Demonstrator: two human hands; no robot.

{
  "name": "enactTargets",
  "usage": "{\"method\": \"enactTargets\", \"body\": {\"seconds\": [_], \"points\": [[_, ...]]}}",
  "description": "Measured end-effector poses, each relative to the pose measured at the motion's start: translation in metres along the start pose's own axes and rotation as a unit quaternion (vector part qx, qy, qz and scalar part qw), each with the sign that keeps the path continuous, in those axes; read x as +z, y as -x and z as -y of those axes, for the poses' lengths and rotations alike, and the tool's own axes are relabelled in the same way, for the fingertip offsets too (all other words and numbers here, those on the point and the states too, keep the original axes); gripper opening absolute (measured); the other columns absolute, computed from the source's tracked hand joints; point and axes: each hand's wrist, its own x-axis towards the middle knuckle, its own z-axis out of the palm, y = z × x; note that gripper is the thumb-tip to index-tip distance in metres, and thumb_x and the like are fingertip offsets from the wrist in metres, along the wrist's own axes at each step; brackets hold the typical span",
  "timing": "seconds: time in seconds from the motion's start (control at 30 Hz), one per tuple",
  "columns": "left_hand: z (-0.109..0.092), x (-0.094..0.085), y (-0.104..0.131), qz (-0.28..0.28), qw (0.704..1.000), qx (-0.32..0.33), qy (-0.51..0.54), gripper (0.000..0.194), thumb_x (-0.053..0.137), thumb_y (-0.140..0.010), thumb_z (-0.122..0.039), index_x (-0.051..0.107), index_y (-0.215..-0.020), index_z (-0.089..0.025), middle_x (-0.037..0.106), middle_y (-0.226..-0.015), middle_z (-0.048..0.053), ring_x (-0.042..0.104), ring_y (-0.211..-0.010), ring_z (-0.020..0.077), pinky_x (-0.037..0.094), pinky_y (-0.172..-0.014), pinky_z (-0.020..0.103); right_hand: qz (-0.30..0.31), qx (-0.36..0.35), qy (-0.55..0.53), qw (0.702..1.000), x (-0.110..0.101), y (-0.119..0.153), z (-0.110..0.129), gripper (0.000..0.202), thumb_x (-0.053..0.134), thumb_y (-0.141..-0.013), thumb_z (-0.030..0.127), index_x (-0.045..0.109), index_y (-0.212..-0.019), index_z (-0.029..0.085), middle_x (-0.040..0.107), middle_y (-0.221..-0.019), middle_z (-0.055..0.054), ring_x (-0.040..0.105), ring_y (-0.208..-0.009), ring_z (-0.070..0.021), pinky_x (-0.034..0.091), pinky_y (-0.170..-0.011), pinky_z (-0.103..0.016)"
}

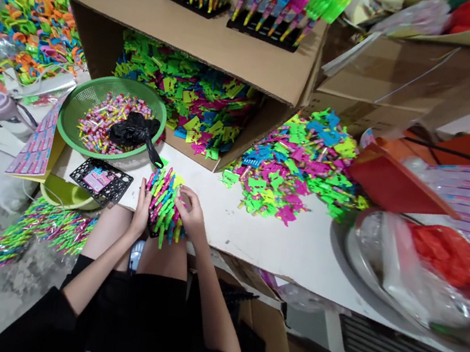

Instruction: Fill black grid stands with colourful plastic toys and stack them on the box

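On my lap, at the table's front edge, is a tight bundle of plastic toy sticks [165, 203] in green, pink, blue and yellow. They stand in a black rack, of which only a dark bit shows beneath them. My left hand [142, 211] is closed along the bundle's left side. At its upper right, my right hand [192, 214] has its fingers curled in a pinch on one of the sticks; the fingertips are partly lost among the colours. A black openwork rack with a printed card [100, 179] lies left of my left hand.
Behind the bundle is a green basket [67, 110] of small tubes with a black bag. A cardboard box [187, 34] holds more toys, with filled racks [265, 29] on top. Loose toys [280, 178] lie right of it. A metal basin [354, 245] is farther right.
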Motion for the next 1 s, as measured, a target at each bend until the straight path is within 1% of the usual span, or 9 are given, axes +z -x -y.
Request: {"method": "enactTargets", "body": {"seconds": [0.1, 0.17, 0.23, 0.37, 0.47, 0.57, 0.63, 0.8, 1.0], "points": [[-0.011, -0.014, 0.018, -0.046, 0.999, -0.004, 0.008, 0.059, 0.032, -0.097, -0.046, 0.012, -0.149, -0.026, 0.018, -0.157, 0.006, 0.020, -0.144, 0.0206, 0.028, -0.116, 0.037, 0.001, -0.052, 0.076, 0.996, -0.011, -0.003, 0.013, 0.025, 0.062, -0.082, 0.043, 0.065, -0.093, 0.021, 0.062, -0.114, -0.010, 0.054, -0.116, -0.0246, 0.040, -0.103, -0.041], [-0.021, -0.021, 0.033, -0.048, 0.998, 0.031, -0.018, 0.062, 0.043, -0.093, -0.045, 0.019, -0.146, -0.023, 0.025, -0.154, 0.011, 0.025, -0.142, 0.0236, 0.029, -0.115, 0.040, 0.020, -0.076, 0.120, 0.990, -0.016, -0.006, 0.019, 0.020, 0.063, -0.083, 0.041, 0.066, -0.087, 0.022, 0.064, -0.107, -0.010, 0.056, -0.110, -0.0252, 0.041, -0.100, -0.042], [-0.032, -0.027, 0.047, -0.036, 0.995, 0.075, -0.061, 0.058, 0.051, -0.090, -0.042, 0.031, -0.141, -0.023, 0.033, -0.149, 0.012, 0.028, -0.140, 0.0253, 0.030, -0.114, 0.043, 0.039, -0.101, 0.149, 0.983, -0.019, -0.010, 0.023, 0.018, 0.062, -0.084, 0.040, 0.066, -0.083, 0.022, 0.066, -0.102, -0.009, 0.057, -0.106, -0.0253, 0.042, -0.097, -0.043], [-0.047, -0.034, 0.061, 0.007, 0.982, 0.127, -0.142, 0.034, 0.055, -0.089, -0.034, 0.051, -0.121, -0.025, 0.045, -0.137, 0.009, 0.029, -0.139, 0.0259, 0.032, -0.111, 0.049, 0.047, -0.146, 0.185, 0.971, -0.020, -0.012, 0.025, 0.019, 0.057, -0.088, 0.038, 0.068, -0.082, 0.023, 0.068, -0.097, -0.007, 0.057, -0.103, -0.0242, 0.044, -0.094, -0.043], [-0.050, -0.037, 0.059, 0.008, 0.975, 0.147, -0.168, 0.024, 0.054, -0.089, -0.029, 0.055, -0.113, -0.025, 0.050, -0.132, 0.007, 0.027, -0.140, 0.0258, 0.034, -0.110, 0.050, 0.026, -0.158, 0.231, 0.960, -0.019, -0.008, 0.026, 0.020, 0.055, -0.090, 0.037, 0.068, -0.086, 0.022, 0.068, -0.101, -0.008, 0.057, -0.104, -0.0244, 0.042, -0.097, -0.045], [-0.050, -0.039, 0.056, 0.010, 0.968, 0.163, -0.188, 0.023, 0.055, -0.089, -0.029, 0.057, -0.112, -0.026, 0.049, -0.133, 0.007, 0.026, -0.140, 0.0262, 0.034, -0.109, 0.050, 0.001, -0.157, 0.277, 0.948, -0.017, -0.003, 0.027, 0.021, 0.056, -0.089, 0.038, 0.067, -0.092, 0.020, 0.066, -0.108, -0.010, 0.056, -0.106, -0.0255, 0.037, -0.102, -0.049], [-0.050, -0.040, 0.055, 0.013, 0.965, 0.173, -0.198, 0.023, 0.055, -0.089, -0.029, 0.058, -0.112, -0.026, 0.048, -0.134, 0.007, 0.026, -0.140, 0.0262, 0.034, -0.109, 0.049, -0.003, -0.165, 0.288, 0.943, -0.016, -0.002, 0.028, 0.020, 0.055, -0.090, 0.036, 0.067, -0.091, 0.021, 0.066, -0.107, -0.009, 0.055, -0.107, -0.0252, 0.034, -0.105, -0.050], [-0.048, -0.039, 0.055, 0.012, 0.961, 0.185, -0.206, 0.024, 0.055, -0.089, -0.027, 0.059, -0.113, -0.027, 0.048, -0.134, 0.007, 0.024, -0.141, 0.0264, 0.035, -0.109, 0.048, 0.023, -0.190, 0.284, 0.940, -0.015, -0.003, 0.030, 0.021, 0.050, -0.093, 0.030, 0.069, -0.087, 0.023, 0.071, -0.092, -0.004, 0.056, -0.107, -0.0238, 0.026, -0.111, -0.054], [-0.045, -0.037, 0.054, 0.003, 0.962, 0.178, -0.208, 0.026, 0.056, -0.087, -0.025, 0.060, -0.113, -0.027, 0.050, -0.133, 0.007, 0.027, -0.140, 0.0267, 0.037, -0.108, 0.049, 0.043, -0.193, 0.282, 0.939, -0.016, -0.003, 0.032, 0.022, 0.049, -0.093, 0.027, 0.071, -0.093, 0.024, 0.073, -0.098, -0.003, 0.057, -0.109, -0.0236, 0.023, -0.113, -0.055]]}}
